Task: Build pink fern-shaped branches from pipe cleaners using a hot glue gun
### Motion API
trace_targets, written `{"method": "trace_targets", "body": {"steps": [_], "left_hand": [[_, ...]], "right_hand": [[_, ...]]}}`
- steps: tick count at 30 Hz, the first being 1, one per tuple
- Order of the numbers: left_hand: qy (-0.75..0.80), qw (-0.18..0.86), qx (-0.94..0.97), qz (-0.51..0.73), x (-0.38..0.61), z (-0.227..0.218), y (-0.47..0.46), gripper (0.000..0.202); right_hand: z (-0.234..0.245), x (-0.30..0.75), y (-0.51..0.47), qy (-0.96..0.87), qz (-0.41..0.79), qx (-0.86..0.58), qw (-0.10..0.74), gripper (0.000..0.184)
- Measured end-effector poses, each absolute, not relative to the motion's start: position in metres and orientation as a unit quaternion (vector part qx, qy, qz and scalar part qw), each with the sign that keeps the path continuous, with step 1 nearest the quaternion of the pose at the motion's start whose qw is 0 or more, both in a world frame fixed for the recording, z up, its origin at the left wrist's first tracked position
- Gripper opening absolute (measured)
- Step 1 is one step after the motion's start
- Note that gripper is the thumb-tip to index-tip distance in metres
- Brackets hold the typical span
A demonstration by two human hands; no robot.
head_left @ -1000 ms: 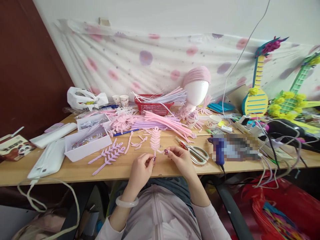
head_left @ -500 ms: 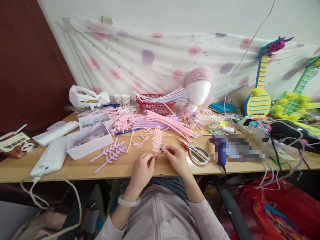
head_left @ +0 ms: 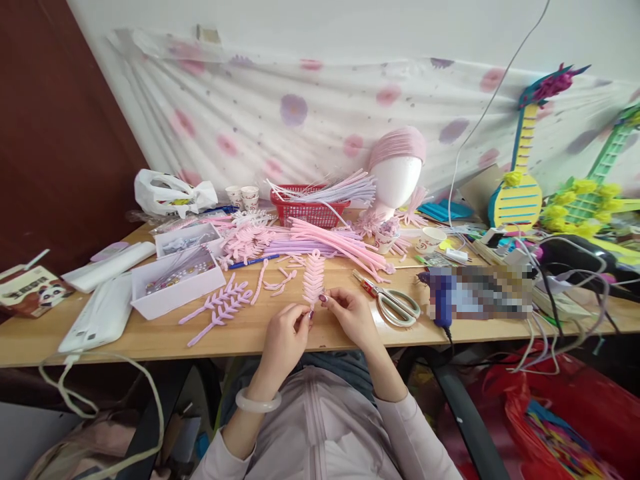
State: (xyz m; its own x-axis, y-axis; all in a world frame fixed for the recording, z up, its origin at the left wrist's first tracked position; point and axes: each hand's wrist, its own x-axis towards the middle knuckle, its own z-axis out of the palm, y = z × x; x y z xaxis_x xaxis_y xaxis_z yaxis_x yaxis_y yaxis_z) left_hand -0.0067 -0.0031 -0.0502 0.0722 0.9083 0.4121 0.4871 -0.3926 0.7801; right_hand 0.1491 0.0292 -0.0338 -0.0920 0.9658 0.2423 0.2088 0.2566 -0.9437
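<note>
A pale pink leafy sprig of pipe cleaner [head_left: 313, 277] stands upright in front of me, with paired loops up its stem. My left hand [head_left: 289, 333] pinches the bottom of its stem between thumb and fingertips. My right hand [head_left: 350, 317] is closed at the sprig's lower right edge, thumb and forefinger pinched on its lower part. Left of my hands lie purple pipe-cleaner sprigs [head_left: 220, 308]. Scissors [head_left: 397, 307] with pale handles rest just right of my right hand.
Behind the sprig lie bundled pink pipe cleaners [head_left: 340, 247] and a red basket [head_left: 313, 215]. A white foam head [head_left: 397, 180] stands at the back. White boxes [head_left: 177, 293] sit left; a purple glue gun [head_left: 442, 300] and cables lie right.
Both hands keep their pinch on the pink sprig, almost still. The whole view has shifted very slightly; nothing on the table has visibly moved.
</note>
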Motion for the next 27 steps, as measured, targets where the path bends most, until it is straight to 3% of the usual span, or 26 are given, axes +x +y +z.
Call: {"method": "trace_targets", "body": {"steps": [27], "left_hand": [[0.492, 0.186, 0.706, 0.475, -0.0056, -0.0527, -0.0041, 0.019]], "right_hand": [[-0.0330, 0.1451, 0.0268, -0.664, 0.304, -0.502, 0.463, 0.025]]}}
